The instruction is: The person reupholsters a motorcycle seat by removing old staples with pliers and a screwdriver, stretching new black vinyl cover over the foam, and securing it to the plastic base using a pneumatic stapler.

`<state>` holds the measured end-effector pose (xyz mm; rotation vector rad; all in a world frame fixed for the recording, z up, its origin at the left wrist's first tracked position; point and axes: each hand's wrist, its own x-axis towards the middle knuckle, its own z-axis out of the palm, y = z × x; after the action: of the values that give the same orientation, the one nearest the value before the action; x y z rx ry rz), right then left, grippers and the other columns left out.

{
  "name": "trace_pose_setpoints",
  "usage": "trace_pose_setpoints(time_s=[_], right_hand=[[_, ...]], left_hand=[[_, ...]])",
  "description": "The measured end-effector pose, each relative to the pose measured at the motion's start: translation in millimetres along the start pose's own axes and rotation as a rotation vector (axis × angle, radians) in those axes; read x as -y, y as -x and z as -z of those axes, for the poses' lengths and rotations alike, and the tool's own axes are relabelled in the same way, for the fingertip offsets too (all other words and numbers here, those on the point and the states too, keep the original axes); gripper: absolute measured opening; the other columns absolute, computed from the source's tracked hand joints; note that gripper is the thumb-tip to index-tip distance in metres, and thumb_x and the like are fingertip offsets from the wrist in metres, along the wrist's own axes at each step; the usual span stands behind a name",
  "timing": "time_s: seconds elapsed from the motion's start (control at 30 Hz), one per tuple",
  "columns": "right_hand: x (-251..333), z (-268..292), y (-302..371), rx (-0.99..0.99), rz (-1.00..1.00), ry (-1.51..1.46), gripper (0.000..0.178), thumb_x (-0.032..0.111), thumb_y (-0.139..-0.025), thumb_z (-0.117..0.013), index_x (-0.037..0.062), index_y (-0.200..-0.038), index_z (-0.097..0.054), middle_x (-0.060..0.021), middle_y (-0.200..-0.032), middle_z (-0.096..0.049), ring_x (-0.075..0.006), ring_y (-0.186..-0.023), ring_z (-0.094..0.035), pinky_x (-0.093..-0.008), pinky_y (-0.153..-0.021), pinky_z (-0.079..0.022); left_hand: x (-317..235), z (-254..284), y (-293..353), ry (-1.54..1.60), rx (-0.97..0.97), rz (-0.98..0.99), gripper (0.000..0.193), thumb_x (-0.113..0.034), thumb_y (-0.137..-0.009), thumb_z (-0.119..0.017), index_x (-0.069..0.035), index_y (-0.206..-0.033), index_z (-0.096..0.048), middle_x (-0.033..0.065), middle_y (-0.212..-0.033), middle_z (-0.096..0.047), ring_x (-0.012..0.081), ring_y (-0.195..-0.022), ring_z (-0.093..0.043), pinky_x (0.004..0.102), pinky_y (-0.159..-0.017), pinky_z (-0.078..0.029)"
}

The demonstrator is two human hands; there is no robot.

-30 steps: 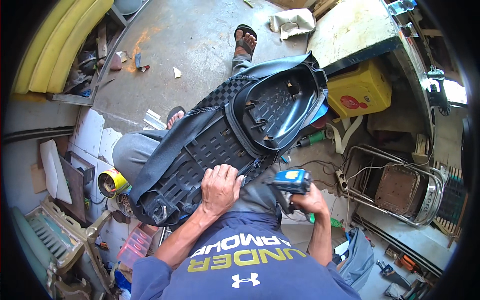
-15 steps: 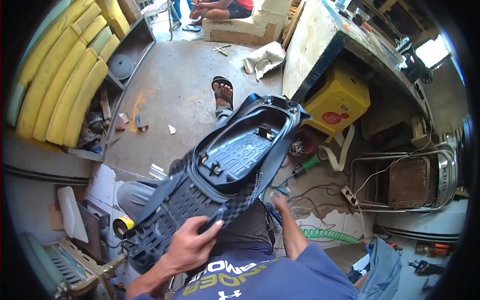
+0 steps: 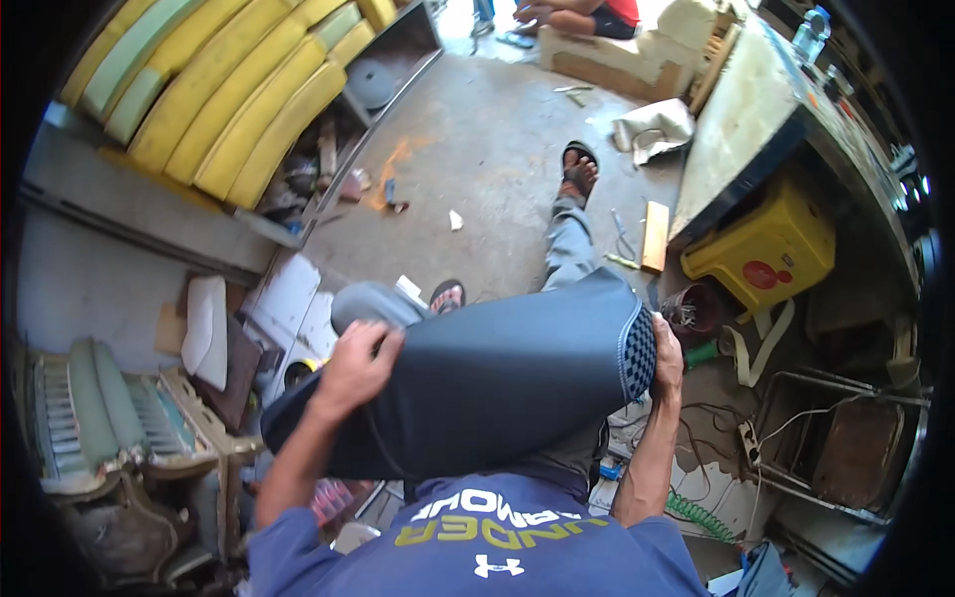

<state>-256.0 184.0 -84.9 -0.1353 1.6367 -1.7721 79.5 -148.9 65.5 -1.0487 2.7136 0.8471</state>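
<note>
A long motorcycle seat (image 3: pixel 497 373) lies across my lap, its smooth black cover facing up. Checkered trim with pale stitching shows at its right end. My left hand (image 3: pixel 363 366) is closed at the seat's far left edge, its fingers curled and partly hidden. Around the right end, my right hand (image 3: pixel 668 360) grips the seat beside the checkered trim, and the fingertips are partly out of sight. The seat's underside is turned away from view.
Yellow foam pads (image 3: pixel 239 99) are stacked at the far left. To the right, a yellow plastic stool (image 3: pixel 771 239) lies under a workbench (image 3: pixel 746 129). A wooden block (image 3: pixel 655 237), a metal folding chair (image 3: pixel 856 448), cables and a green coiled hose (image 3: pixel 701 517) are nearby. Another person sits far off.
The seat has been turned over: its hollow black underside faced up before, and now the cover does. My right hand has come up from beside my leg onto the seat's right end.
</note>
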Motion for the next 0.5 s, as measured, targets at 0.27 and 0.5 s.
trace_pose_setpoints(time_s=[0.27,0.5], right_hand=[[-15,16,30,-0.041,-0.121,-0.125,0.055,0.042,-0.112,-0.042,-0.0020,-0.140,-0.058,-0.0092,-0.135,-0.065,-0.0205,-0.120,-0.064,-0.0358,-0.105,-0.049],[-40,61,31,-0.186,-0.141,-0.065,0.059,0.048,-0.109,-0.044,-0.0021,-0.136,-0.059,-0.0105,-0.125,-0.069,-0.0233,-0.105,-0.068,-0.0358,-0.093,-0.055]], left_hand=[[-96,-170,57,-0.076,-0.326,-0.456,0.079,-0.052,-0.092,-0.062,-0.021,-0.161,-0.037,0.0130,-0.171,-0.021,0.0386,-0.159,-0.012,0.0743,-0.119,-0.006],[67,-110,123,-0.501,-0.564,0.485,0.066,-0.039,-0.101,-0.053,-0.018,-0.161,-0.036,0.0185,-0.170,-0.023,0.0509,-0.154,-0.016,0.0746,-0.118,-0.007]])
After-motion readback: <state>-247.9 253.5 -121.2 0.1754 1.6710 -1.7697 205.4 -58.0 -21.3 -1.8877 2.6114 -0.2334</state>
